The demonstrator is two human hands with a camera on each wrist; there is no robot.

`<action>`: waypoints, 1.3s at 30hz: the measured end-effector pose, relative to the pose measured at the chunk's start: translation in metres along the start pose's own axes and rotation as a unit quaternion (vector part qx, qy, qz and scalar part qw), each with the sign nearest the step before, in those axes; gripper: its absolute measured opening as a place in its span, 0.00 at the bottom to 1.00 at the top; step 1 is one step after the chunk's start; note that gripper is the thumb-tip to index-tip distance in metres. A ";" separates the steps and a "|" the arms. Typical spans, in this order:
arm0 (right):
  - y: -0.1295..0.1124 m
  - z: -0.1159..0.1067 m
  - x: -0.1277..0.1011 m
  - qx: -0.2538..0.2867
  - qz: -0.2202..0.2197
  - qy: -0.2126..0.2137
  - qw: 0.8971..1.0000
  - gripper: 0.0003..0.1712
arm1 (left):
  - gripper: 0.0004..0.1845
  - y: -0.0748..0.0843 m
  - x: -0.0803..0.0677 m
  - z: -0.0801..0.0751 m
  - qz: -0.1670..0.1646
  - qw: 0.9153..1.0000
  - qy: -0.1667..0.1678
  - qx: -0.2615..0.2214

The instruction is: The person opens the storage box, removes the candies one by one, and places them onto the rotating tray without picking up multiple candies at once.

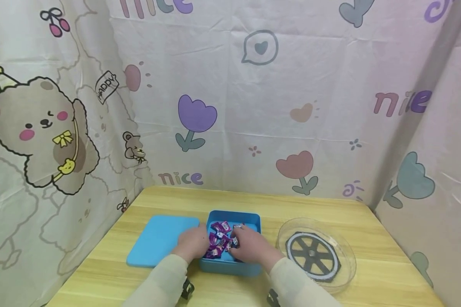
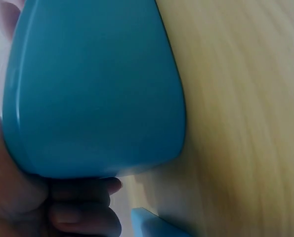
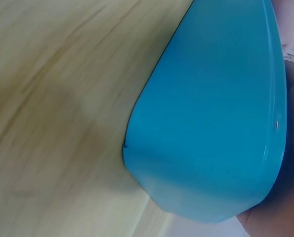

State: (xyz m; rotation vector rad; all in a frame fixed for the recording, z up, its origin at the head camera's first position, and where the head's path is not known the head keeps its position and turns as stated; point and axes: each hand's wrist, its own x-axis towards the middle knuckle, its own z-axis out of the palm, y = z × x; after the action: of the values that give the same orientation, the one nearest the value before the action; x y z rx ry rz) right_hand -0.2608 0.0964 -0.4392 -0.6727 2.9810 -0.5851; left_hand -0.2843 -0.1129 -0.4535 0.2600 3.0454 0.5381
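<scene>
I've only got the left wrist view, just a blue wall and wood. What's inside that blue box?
Observer: From the head view, the blue box holds a pile of purple-wrapped candies.
Operator: Where are the hands?
Observer: Both are in the box: the left hand at its left edge, the right hand on the candies. Whether either is gripping a candy is not clear.
Operator: Is the lid around?
Observer: A flat blue lid lies on the table just left of the box.
Operator: Anything else on the table?
Observer: A clear round plate with a dark wheel pattern sits to the right of the box.
</scene>
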 end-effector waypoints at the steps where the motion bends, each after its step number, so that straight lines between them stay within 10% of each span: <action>1: 0.000 0.000 0.000 -0.001 0.001 -0.003 1.000 0.24 | 0.18 0.001 0.000 0.000 -0.001 1.000 -0.003 0.000; 21: -0.011 0.001 0.004 -0.060 0.051 -0.059 0.995 0.17 | 0.26 0.005 0.000 0.000 -0.040 0.999 -0.023 0.006; 39: -0.004 0.000 0.005 -0.079 0.025 -0.017 0.996 0.07 | 0.24 0.005 0.000 0.000 -0.032 0.999 -0.023 0.003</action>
State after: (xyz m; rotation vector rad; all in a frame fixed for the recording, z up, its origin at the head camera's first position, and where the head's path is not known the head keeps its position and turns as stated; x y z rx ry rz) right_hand -0.2639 0.0910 -0.4380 -0.6088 3.0245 -0.3341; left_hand -0.2832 -0.1081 -0.4515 0.1708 2.9998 0.5132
